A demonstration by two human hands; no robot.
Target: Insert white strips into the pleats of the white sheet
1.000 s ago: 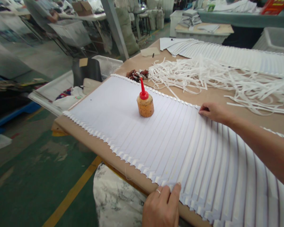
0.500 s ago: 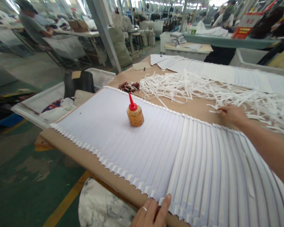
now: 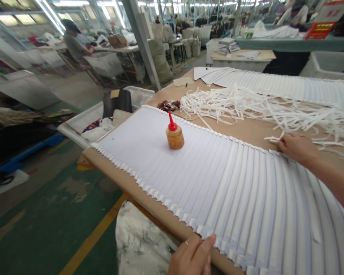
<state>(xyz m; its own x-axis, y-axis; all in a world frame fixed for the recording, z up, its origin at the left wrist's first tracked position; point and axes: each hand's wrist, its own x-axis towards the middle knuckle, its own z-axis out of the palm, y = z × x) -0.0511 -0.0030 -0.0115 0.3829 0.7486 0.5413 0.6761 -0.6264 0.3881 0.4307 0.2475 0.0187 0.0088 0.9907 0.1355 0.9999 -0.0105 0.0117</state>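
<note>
A wide fan of overlapping white sheets [image 3: 132, 133] covers the near part of the table, with narrow white strips laid across those on the right. At the near edge, my left hand [image 3: 190, 258] has its fingers bent and close together, one fingertip on the folded strip ends; what they pinch is hidden. Beyond the far edge, my right hand [image 3: 296, 148] is closed, its fingertips around the end of a white strip [image 3: 272, 139]. A brown bottle [image 3: 175, 138] with a red pointed nozzle stands upright on the sheets, left of both hands.
Behind the sheets lies a tangled heap of loose white strips [image 3: 232, 103], beside a dark red-brown bundle [image 3: 168, 105]. Another fan of sheets [image 3: 269, 82] lies farther back. A white bin [image 3: 74, 122] stands left of the table [image 3: 109, 162]. A person [image 3: 76, 44] works in the background.
The view has swung left, so the table and bottle appear farther right. My right hand has come nearer the sheets' far edge, and my left hand has shifted slightly rightward along the near edge.
</note>
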